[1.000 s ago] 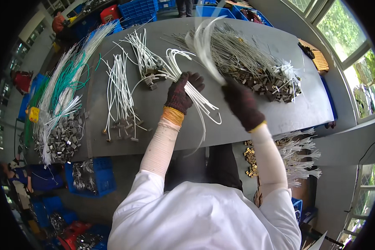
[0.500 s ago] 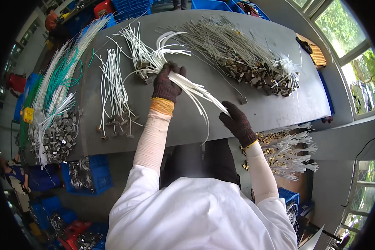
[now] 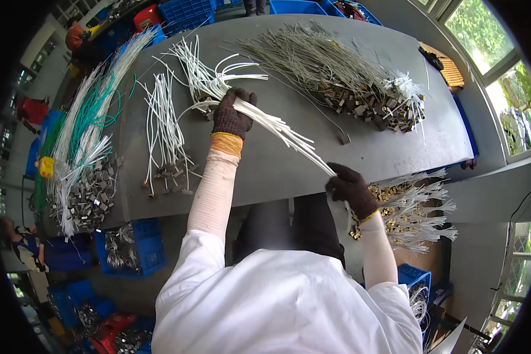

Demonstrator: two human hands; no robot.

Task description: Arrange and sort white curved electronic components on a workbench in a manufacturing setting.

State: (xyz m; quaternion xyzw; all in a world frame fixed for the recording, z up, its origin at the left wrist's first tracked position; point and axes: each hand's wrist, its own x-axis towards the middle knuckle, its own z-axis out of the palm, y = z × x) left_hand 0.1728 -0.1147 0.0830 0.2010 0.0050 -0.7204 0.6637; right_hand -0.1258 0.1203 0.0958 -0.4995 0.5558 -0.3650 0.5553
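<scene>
Dark knit gloves cover both my hands. My left hand (image 3: pixel 233 113) is wrapped round a bundle of white wires (image 3: pixel 283 131) above the table. The wires slant down to the right, where my right hand (image 3: pixel 353 189) closes on their ends at the near table edge. More white wires (image 3: pixel 196 66) fan out beyond my left hand, with small metal blocks at their near ends. Left of it lies another bunch of white wires (image 3: pixel 163 115) with metal blocks. A large heap of grey wires (image 3: pixel 301 56) ending in metal blocks (image 3: pixel 369 109) lies at the far right.
The grey table (image 3: pixel 277 171) also bears white and green wires (image 3: pixel 91 118) at the left, with metal blocks (image 3: pixel 91 197). White wires with brass-coloured ends (image 3: pixel 422 212) lie below its right edge. A blue crate (image 3: pixel 135 248) stands below left. Windows (image 3: pixel 484 35) line the right.
My right hand has moved down and to the right along the wires to their ends. The held bundle is drawn straighter, and its drooping strands no longer hang loose. My left hand stays nearly in place.
</scene>
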